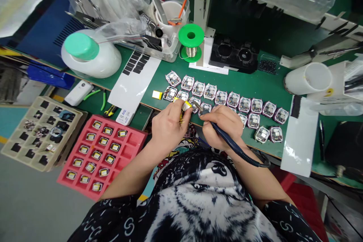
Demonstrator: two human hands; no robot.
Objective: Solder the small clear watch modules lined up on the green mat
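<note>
My left hand (171, 123) pinches a small battery (185, 104) with yellow ends and thin wires, held over the front row of watch bodies. In my right hand (225, 124) is a soldering iron (227, 138), gripped like a pen, its tip close to the battery and a watch body (195, 104). Whether the tip touches anything I cannot tell. Two rows of opened watch bodies (233, 99) with bare circuit boards run across the green bench. Another yellow-ended battery (157, 95) lies at the left end of the rows. My hands hide part of the front row.
Behind the rows stands a green solder spool (191, 36). A pink tray (124, 153) holding several watch parts is at lower left, beside a beige tray (56, 159). Around the bench are a white bottle (93, 62), a white cup (309, 77) and a black fixture (234, 53).
</note>
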